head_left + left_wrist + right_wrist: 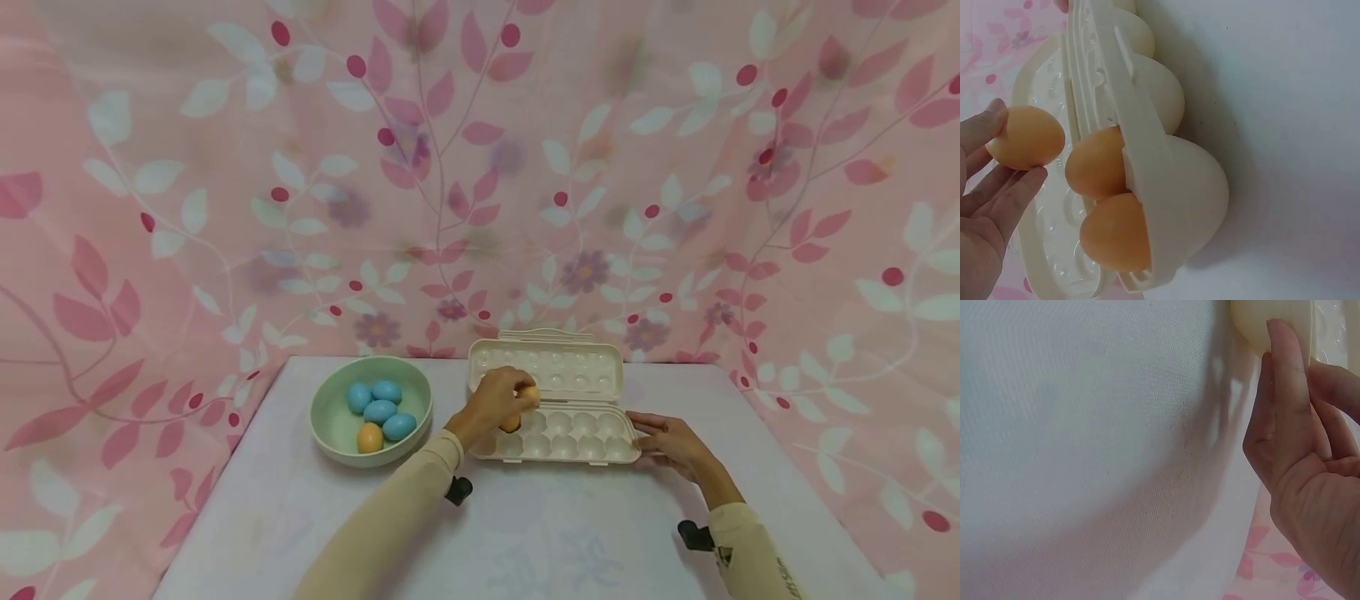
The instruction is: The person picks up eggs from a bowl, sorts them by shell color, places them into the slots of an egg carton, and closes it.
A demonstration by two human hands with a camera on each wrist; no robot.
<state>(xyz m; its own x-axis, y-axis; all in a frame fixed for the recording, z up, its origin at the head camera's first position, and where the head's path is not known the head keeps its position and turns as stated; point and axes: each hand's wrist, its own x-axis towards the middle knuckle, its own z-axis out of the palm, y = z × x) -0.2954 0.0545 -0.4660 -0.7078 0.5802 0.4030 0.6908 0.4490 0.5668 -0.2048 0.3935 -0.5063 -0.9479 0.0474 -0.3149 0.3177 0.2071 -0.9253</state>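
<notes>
A brown egg [1025,139] is pinched between the thumb and fingertips of my left hand [495,402], held over the left part of a cream egg carton [573,448]. The carton stands with its lid [611,371] folded back. Two more brown eggs, a nearer one [1116,232] and another [1097,164], sit in cups at its left end; the left hand partly covers this end in the head view. At the carton's right end, my right hand [675,446] grips the rim between thumb and fingers, which the right wrist view [1316,462] also shows.
Left of the carton stands a pale green bowl [324,417] with several blue eggs [380,412] and an orange-brown egg [370,438]. A white cloth covers the table [555,533]. Behind it hangs a pink floral curtain [480,167].
</notes>
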